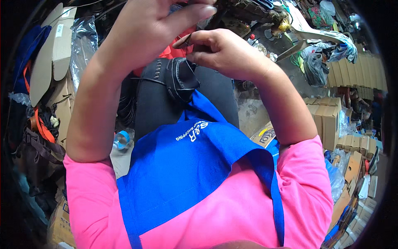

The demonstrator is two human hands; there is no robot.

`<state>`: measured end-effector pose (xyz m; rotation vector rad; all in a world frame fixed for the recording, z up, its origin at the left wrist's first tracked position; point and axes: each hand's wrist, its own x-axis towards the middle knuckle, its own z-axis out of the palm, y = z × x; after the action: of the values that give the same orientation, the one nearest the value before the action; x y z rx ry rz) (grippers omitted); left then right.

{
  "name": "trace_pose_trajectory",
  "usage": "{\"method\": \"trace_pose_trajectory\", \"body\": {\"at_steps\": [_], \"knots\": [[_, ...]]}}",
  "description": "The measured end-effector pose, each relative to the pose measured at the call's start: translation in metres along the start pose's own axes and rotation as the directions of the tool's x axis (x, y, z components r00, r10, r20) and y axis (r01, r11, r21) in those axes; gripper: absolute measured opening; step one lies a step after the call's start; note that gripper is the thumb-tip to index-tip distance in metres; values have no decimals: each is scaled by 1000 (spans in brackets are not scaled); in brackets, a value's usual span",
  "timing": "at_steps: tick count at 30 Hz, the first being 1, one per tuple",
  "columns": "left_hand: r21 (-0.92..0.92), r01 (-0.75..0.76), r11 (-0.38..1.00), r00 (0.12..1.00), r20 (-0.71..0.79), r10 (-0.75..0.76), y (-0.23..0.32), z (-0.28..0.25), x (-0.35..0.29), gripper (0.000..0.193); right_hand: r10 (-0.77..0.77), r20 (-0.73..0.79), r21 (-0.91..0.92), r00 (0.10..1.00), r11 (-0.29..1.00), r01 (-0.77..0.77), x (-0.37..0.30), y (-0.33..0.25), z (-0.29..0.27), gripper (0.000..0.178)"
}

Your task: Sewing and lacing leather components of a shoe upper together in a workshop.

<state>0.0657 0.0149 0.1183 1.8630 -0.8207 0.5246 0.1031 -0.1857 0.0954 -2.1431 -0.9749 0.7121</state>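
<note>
My left hand is raised at the upper edge, thumb and fingertip close together; part of its fingers is cut off, and whatever they pinch is hidden. Just right of it, my right hand has its fingers closed on a thin brown strip with a dark line across it. Below both hands, a black strap-like piece with stitched edges rests on my dark-clad lap. Something red shows behind the fingers, partly covered by them.
A blue apron covers my front. Cardboard pieces and clear plastic stand at left. A light blue roll lies beside my left thigh. Cardboard boxes are stacked at right, with plastic bags beyond.
</note>
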Motion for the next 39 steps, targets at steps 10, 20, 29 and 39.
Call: {"method": "trace_pose_trajectory", "body": {"at_steps": [10,20,29,39], "knots": [[-510,689,515,724,481,-494,-66,53,-46,26,46,13,834,999,551,-36,-20,23,-22,38],[-459,684,567,719,296,-629,-54,63,-59,23,-237,-685,-112,689,969,222,-8,40,-2,13],[-991,107,75,827,46,-560,-83,64,-52,27,-16,-767,435,641,722,538,8,51,43,14],[-952,120,282,645,-141,-751,-85,-2,-106,20,418,-126,955,900,-193,224,-49,105,70,39]]}}
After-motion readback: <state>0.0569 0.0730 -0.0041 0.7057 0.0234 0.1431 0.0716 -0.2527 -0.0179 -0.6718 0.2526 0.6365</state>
